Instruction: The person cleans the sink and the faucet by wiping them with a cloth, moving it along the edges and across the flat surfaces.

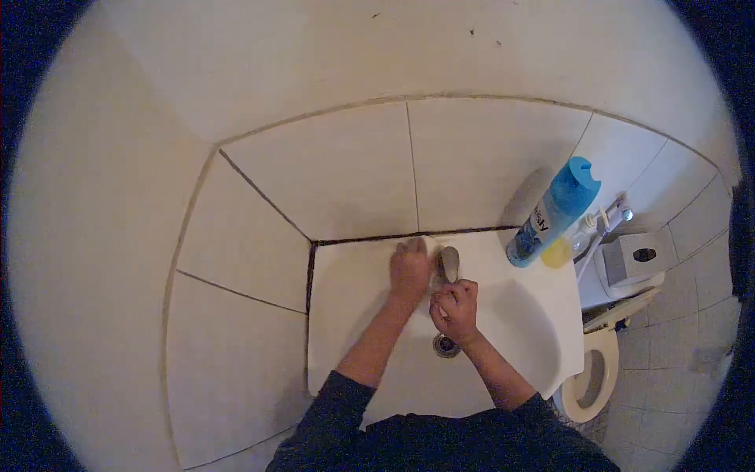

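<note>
A white washbasin (503,315) with a metal tap (449,263) at its back lies in front of me. My left hand (410,271) is just left of the tap, on the basin's back ledge. Its fingers are curled down, and a pale patch shows beside them; what they hold, if anything, is hidden. Right below the tap's spout, my right hand (456,308) is closed in a fist near the tap's base. A small whitish bit shows at its fingers, too small to name. The round metal drain (447,345) lies below my right hand.
On the basin's right ledge stands a blue spray can (553,212). Behind it are a bottle with yellow liquid (558,253) and a metal fitting (617,214). Farther right are a tissue box (638,259) and a toilet (605,377) with its lid raised. Tiled walls (338,173) enclose the back and left.
</note>
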`<state>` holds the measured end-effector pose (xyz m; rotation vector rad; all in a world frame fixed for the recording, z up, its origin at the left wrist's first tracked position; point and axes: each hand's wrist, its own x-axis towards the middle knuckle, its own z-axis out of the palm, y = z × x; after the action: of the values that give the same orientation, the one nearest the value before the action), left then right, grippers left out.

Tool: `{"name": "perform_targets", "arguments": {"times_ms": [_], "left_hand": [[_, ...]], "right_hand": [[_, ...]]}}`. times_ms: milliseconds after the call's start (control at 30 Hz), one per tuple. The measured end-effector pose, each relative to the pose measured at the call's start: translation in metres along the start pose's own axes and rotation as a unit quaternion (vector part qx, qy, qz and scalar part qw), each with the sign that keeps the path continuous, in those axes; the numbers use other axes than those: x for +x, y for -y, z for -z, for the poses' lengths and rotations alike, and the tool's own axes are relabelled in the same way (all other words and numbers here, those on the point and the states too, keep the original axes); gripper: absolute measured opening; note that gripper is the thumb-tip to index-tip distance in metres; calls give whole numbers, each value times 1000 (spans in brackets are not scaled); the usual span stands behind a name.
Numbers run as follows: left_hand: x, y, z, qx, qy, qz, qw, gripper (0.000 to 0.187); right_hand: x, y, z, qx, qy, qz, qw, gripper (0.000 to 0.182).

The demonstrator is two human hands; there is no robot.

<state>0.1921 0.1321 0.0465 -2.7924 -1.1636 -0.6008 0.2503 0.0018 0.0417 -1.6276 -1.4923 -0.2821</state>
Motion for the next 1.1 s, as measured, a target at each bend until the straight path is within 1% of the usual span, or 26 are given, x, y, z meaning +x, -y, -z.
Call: {"name": "perform_targets", "arguments": {"times_ms": [33,67,100,133,167,200,267,300,367,400,433,500,533,567,633,700,767,800,833,900,933,1000,1033,1100], "left_hand": [[1,8,2,-18,17,8,1000,37],[0,22,-4,4,45,23,999,36],[2,22,3,3,44,21,999,36],[4,23,9,19,37,39,998,36],[3,22,16,36,33,60,997,36],[1,15,13,37,34,60,997,36],[-1,-5,4,27,78,-1,997,36],[-4,-4,7,27,78,2,997,36],[-9,5,12,-52,40,-5,998,34],[-8,14,17,-35,30,23,999,32],[-6,16,18,-36,32,22,999,32],[-1,19,21,16,71,57,996,44],[0,16,10,-11,76,44,996,44],[-4,8,4,-10,74,45,996,44],[-11,-9,13,-25,71,-32,997,44],[-6,7,23,-45,86,-21,995,42],[0,25,16,4,34,25,999,42],[4,24,17,2,76,50,996,43],[1,19,12,2,75,49,996,43],[-3,5,9,51,52,-10,997,43],[-4,4,13,52,52,-8,997,43],[-6,0,21,-26,90,-5,996,41],[-3,3,17,-28,90,-6,996,41],[8,9,16,17,47,16,999,39]], "right_hand": [[1,-2,2,-2,-1,1,1000,20],[1,-3,4,3,16,17,1000,20],[1,-4,5,8,31,34,999,20],[1,-4,3,8,29,33,999,20],[0,-2,-1,5,7,16,1000,20],[0,0,-3,2,-14,0,1000,20],[1,0,-2,7,-14,2,1000,20],[0,0,-1,11,-12,0,1000,20],[1,-3,1,11,6,11,1000,21],[1,-4,3,8,22,19,1000,21],[0,-4,3,7,22,17,1000,21],[1,-1,0,-3,-7,18,1000,20],[0,1,0,-2,-7,18,1000,20],[0,3,-2,3,-23,0,1000,20],[1,2,-3,11,-37,-15,999,20],[0,-3,0,2,16,4,1000,19],[-1,-5,1,6,9,16,1000,19],[0,-5,0,11,3,30,999,20],[0,-4,1,11,2,30,999,20],[0,-2,-1,12,-15,7,1000,20],[0,-2,-2,14,-15,7,1000,20],[-1,-3,-3,12,-16,6,1000,20],[0,-4,-2,10,-16,5,1000,20],[1,-3,3,-2,25,22,999,19]]}}
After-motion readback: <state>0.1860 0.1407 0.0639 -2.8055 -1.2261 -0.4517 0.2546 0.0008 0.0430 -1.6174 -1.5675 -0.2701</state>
